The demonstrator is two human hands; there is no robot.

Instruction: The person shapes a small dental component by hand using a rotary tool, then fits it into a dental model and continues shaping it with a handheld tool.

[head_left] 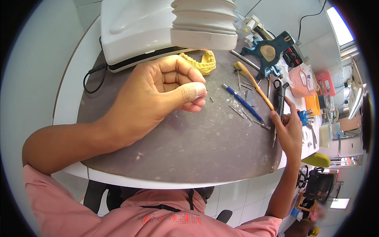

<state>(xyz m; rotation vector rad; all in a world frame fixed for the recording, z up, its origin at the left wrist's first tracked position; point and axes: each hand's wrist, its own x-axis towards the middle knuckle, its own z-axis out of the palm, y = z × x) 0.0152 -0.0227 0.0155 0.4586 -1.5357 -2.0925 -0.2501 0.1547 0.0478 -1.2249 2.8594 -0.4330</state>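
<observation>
My left hand [162, 85] is raised over the bench mat, its thumb and fingertips pinched together. Whatever they hold, if anything, is too small or hidden to name. Just beyond those fingers lies a yellow dental cast [207, 65] of a tooth arch. At the right side of the mat, my right hand [291, 132] has its thumb and fingers around a slim black handpiece [280, 100] with a thin metal tip pointing toward me. Left of it lie a blue pen-shaped tool [242, 103] and a wooden-handled brush [257, 87].
A white ribbed suction hose [203, 23] hangs over the far bench beside a white machine [138, 31]. Several small metal burs [237, 111] are scattered on the mat [189, 150]. Back right stand a teal articulator-like holder [268, 51] and a pink basket [302, 81].
</observation>
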